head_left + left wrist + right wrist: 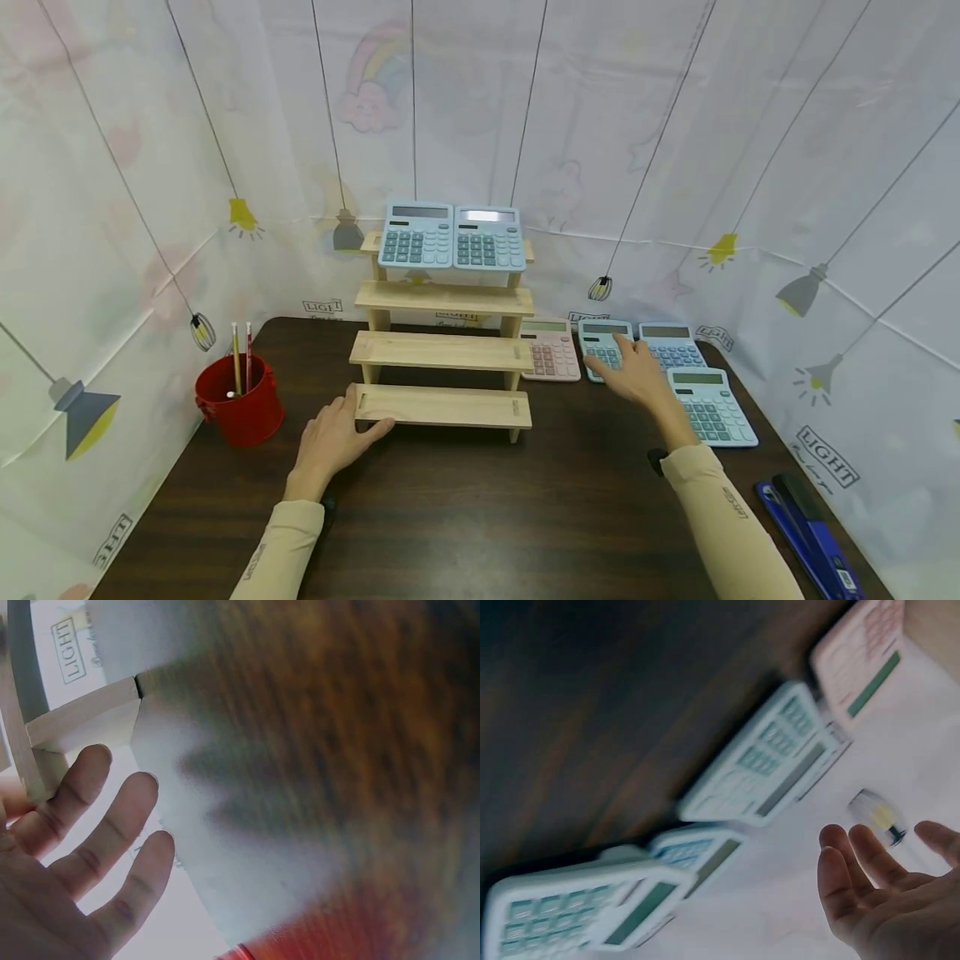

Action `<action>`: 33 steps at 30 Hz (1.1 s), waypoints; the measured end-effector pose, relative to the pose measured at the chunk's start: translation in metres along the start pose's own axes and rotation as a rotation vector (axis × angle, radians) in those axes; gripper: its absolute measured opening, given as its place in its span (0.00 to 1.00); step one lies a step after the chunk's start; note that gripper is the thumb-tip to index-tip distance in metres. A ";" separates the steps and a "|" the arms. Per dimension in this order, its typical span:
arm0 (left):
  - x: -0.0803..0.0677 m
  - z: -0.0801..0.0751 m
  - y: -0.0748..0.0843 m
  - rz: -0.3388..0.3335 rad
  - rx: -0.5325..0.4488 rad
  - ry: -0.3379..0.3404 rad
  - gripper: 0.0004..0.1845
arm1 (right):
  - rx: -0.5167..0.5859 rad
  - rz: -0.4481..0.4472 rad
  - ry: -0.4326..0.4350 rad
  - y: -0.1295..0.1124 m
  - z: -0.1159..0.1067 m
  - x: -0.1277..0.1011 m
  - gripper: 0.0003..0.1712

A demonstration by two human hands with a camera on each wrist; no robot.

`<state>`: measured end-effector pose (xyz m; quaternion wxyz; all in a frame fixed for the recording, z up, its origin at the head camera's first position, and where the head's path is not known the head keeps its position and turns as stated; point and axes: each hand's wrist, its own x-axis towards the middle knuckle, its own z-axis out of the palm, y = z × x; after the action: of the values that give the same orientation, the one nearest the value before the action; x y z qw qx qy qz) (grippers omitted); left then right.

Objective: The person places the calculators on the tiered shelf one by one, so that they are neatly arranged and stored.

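Observation:
My left hand (330,442) is at the left end of the lowest step of a wooden tiered stand (442,406). Its thumb lies by the front edge; the other fingers (127,802) are fairly straight in the left wrist view. Over a light-blue calculator (600,333) my right hand (637,375) reaches with spread fingers, apart from the calculators in the right wrist view. Beside that one are a pink calculator (551,350), a bluer calculator (670,337) and a pale blue-green calculator (712,404). Two light-blue calculators, left (416,236) and right (490,239), lean side by side on the top step.
A red bucket (240,408) holding pencils stands on the left of the dark wooden table (480,517). On the right edge lies a blue stapler (810,537). A printed cloth backdrop (600,125) hangs behind the table and along its sides.

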<state>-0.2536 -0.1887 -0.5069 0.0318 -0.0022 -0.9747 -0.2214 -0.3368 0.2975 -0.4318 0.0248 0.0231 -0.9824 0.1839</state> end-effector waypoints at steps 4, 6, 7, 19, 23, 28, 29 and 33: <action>0.000 0.000 0.000 -0.001 -0.002 -0.001 0.59 | 0.000 0.043 -0.009 0.024 0.001 -0.007 0.59; 0.000 0.000 0.001 -0.003 -0.005 0.000 0.59 | 0.004 0.075 -0.011 0.037 0.002 -0.012 0.60; 0.000 0.000 0.001 -0.002 -0.006 0.001 0.59 | 0.002 0.095 -0.011 0.043 0.002 -0.014 0.60; 0.000 -0.001 -0.001 0.001 -0.010 0.004 0.60 | -0.032 0.289 0.015 0.114 -0.012 -0.030 0.63; 0.000 -0.001 -0.002 0.002 -0.009 0.003 0.60 | 0.019 0.379 -0.014 0.122 -0.014 -0.032 0.65; -0.002 -0.001 -0.002 0.008 -0.010 0.005 0.60 | 0.031 0.474 -0.068 0.133 -0.012 -0.035 0.68; -0.002 -0.001 -0.002 0.009 -0.010 0.007 0.60 | 0.027 0.486 -0.081 0.137 -0.012 -0.036 0.68; -0.001 -0.001 -0.002 0.016 -0.008 0.019 0.61 | 0.031 0.524 -0.120 0.149 -0.008 -0.041 0.69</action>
<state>-0.2530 -0.1905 -0.5071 0.0429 -0.0081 -0.9733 -0.2252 -0.3041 0.4410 -0.4800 -0.0823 -0.2210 -0.9515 0.1976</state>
